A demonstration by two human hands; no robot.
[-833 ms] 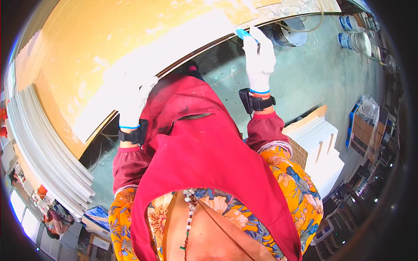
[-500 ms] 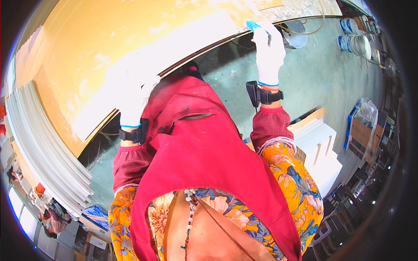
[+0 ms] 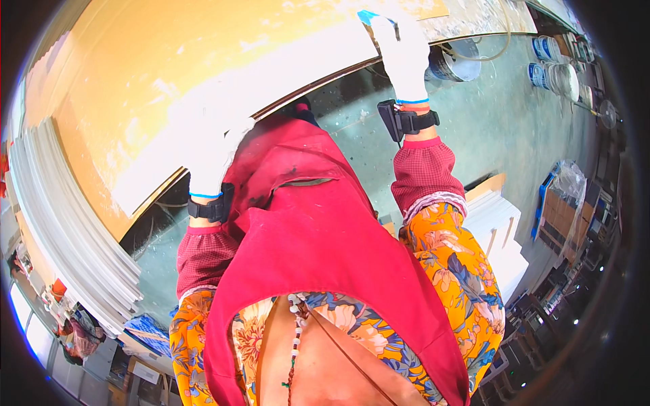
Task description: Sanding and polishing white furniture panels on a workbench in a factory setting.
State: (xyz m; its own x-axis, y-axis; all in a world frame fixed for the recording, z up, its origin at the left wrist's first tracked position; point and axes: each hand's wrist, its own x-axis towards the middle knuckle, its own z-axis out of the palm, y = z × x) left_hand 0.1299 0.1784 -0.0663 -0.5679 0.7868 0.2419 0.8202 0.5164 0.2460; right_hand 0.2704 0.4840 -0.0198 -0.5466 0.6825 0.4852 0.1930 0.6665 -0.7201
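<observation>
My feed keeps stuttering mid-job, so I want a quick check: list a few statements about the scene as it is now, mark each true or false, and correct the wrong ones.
1. The right hand holds a blue item. True.
2. The left hand is bare. False: it is gloved in white.
3. A black strap circles the right wrist. True.
4. The apron is green. False: it is red.
5. The blue-and-white buckets are on the person's left. False: they are on the right.
</observation>
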